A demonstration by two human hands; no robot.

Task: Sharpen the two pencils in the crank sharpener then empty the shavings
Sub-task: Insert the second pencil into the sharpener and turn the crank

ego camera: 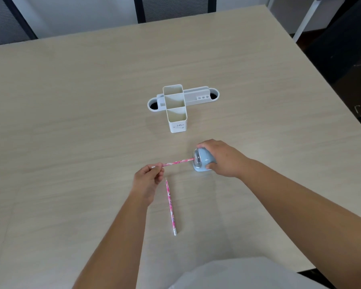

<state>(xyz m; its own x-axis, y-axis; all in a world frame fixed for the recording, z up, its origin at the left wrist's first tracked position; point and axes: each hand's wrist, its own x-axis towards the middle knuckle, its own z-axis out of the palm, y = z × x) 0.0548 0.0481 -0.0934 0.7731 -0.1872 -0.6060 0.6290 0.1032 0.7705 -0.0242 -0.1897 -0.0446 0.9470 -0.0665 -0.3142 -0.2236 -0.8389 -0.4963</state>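
A light blue crank sharpener (202,161) stands on the table, its front facing left. My right hand (223,158) is wrapped over its top and back, so the crank is hidden. A pink patterned pencil (177,163) lies level with its tip at the sharpener's front hole. My left hand (149,176) pinches that pencil's rear end. A second pink pencil (171,205) lies flat on the table just below my left hand, its point toward the sharpener.
A white desk organiser (176,105) with several empty compartments stands behind the sharpener at mid-table. The light wood table (71,122) has its right edge running diagonally. Dark chairs (175,9) stand at the far side.
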